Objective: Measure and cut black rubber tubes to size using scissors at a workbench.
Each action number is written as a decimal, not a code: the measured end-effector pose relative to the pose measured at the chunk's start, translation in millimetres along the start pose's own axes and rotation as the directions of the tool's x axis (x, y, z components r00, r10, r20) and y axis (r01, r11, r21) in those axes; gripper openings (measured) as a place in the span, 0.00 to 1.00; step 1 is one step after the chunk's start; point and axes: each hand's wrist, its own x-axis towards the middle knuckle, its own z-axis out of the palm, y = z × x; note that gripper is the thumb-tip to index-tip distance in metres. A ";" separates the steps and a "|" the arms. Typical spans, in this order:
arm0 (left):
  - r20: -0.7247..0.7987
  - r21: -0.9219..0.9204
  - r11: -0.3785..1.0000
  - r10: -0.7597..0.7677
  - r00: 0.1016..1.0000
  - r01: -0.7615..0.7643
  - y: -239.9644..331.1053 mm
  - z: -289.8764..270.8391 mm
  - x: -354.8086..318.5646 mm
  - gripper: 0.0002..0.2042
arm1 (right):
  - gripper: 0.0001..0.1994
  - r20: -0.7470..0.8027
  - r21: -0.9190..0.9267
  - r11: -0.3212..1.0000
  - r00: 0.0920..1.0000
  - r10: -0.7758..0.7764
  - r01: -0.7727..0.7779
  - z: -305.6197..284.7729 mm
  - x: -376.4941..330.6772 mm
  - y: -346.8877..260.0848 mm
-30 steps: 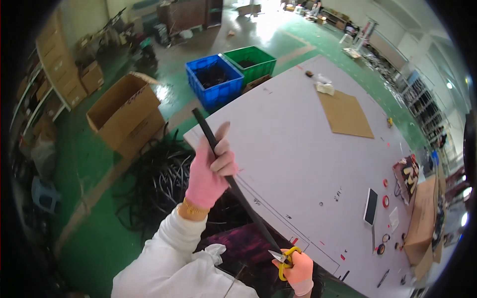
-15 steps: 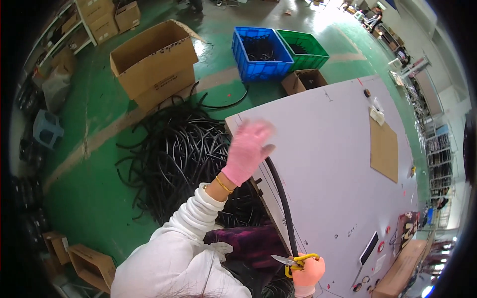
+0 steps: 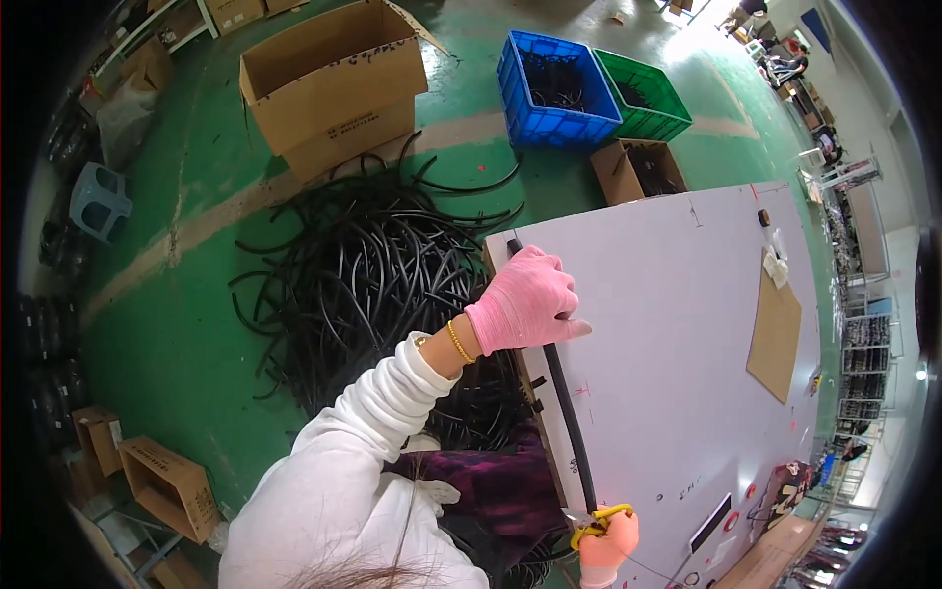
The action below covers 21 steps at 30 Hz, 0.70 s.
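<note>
Black hose (image 3: 567, 412) lying flat along the near edge of the white table (image 3: 677, 324), from the far corner down toward the cutter (image 3: 597, 521). Left hand (image 3: 525, 299) in pink glove pressed down on the hose, fingers folded over it, holding it to the table. Right hand (image 3: 608, 552) closed around the yellow-handled cutter, blades right at the near end of the hose; impossible to tell if already biting.

Possible trouble: hose so close to the edge, could roll off under loose pressure; springy hose could twist at the blades and give a crooked cut; cutter partly hidden at the picture rim, so fingers perhaps near the blades.

Table mostly bare, brown card (image 3: 775, 334) at the far side. Green floor (image 3: 186, 324) below, big heap of hoses (image 3: 373, 285), open carton (image 3: 334, 83), blue crate (image 3: 554, 83), green crate (image 3: 643, 98).
</note>
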 end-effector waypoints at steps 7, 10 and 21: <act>0.039 0.019 1.000 -0.023 0.999 0.023 -8.1 -7.0 0.0 0.17 | 0.15 0.162 0.371 0.873 0.947 0.277 -0.318 5.1 7.4 5.9; 0.041 0.017 0.999 -0.030 0.999 0.030 -8.0 -6.6 0.1 0.17 | 0.14 0.196 0.367 0.879 0.950 0.245 -0.303 2.5 9.9 5.1; 0.053 0.005 1.000 -0.011 0.999 0.011 -13.1 -5.9 -0.3 0.16 | 0.16 0.240 0.355 0.869 0.932 0.272 -0.345 2.2 10.4 2.4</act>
